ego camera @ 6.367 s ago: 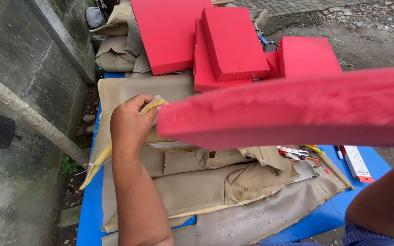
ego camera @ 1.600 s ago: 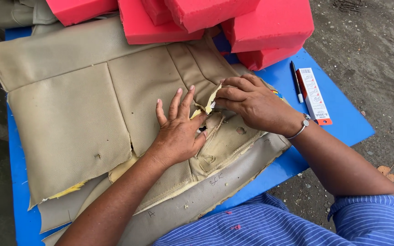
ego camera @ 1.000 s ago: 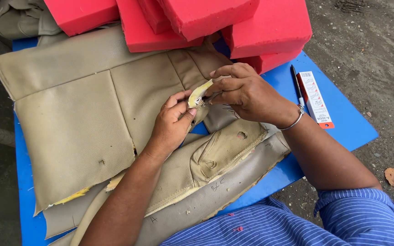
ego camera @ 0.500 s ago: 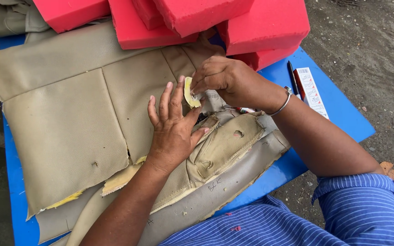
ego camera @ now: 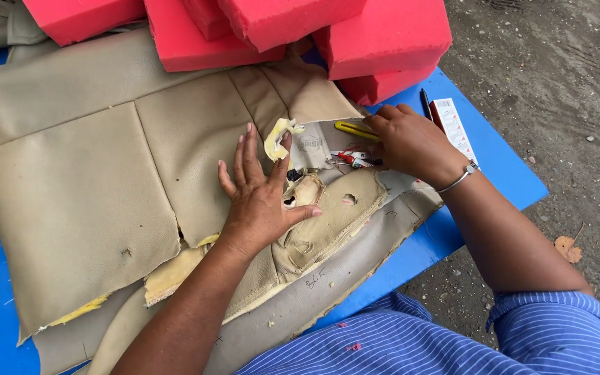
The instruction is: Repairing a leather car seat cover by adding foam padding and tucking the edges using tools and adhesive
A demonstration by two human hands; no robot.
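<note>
A worn tan seat cover (ego camera: 92, 187) lies spread over a blue table (ego camera: 501, 173); its torn edges show yellow foam. My left hand (ego camera: 262, 198) presses flat on the cover's middle with fingers spread. A curled scrap of yellow foam (ego camera: 277, 139) sticks up at its fingertips. My right hand (ego camera: 411, 142) rests to the right, fingers bent, fingertips touching the end of a yellow utility knife (ego camera: 352, 128). Small red-handled tools (ego camera: 352, 160) lie just below the knife, on a pale flap of the cover.
Red foam blocks (ego camera: 383, 35) are piled along the table's far edge. A dark pen (ego camera: 426, 104) and a flat white and red pack (ego camera: 453, 125) lie at the right edge. Bare dirt ground (ego camera: 564, 104) lies beyond it.
My right hand let go of the yellow foam scrap and moved right to the knife. My left hand stayed flat on the cover. The view drifted slightly.
</note>
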